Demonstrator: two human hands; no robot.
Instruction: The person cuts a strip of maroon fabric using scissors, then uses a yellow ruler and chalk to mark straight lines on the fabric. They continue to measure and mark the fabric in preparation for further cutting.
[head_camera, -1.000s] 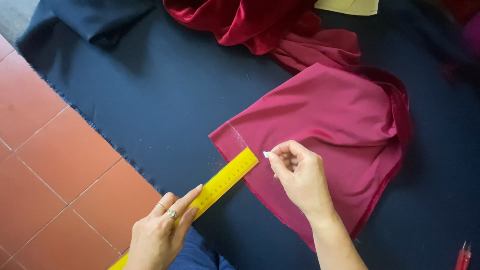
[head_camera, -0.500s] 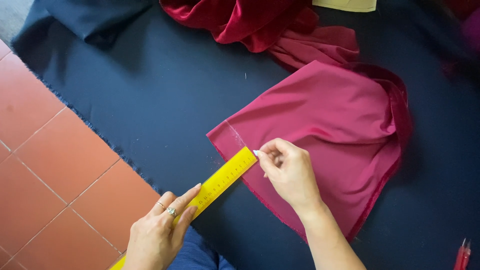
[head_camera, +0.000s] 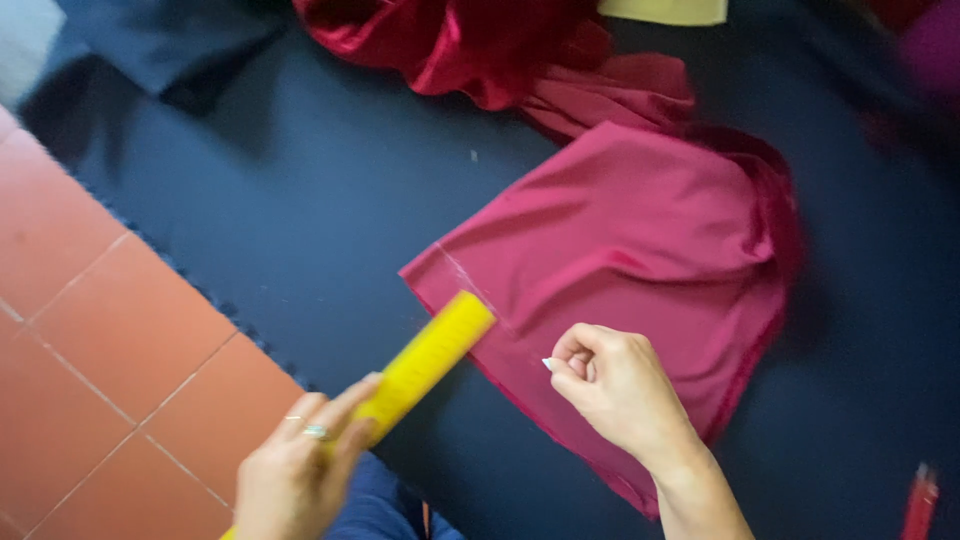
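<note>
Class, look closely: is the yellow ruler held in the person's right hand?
No, the left hand holds the yellow ruler; the right hand pinches something small and white.

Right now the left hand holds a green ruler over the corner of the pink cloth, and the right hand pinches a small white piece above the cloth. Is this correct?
Not quite: the ruler is yellow, not green, as the head view shows. The rest stands: the left hand holds it with its end over the corner of the pink cloth, and the right hand pinches a small white piece above the cloth.

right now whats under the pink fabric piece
The pink fabric piece lies flat on dark navy cloth, which shows all around it. Anything between them is covered. The yellow ruler's tip reaches its edge.
</note>
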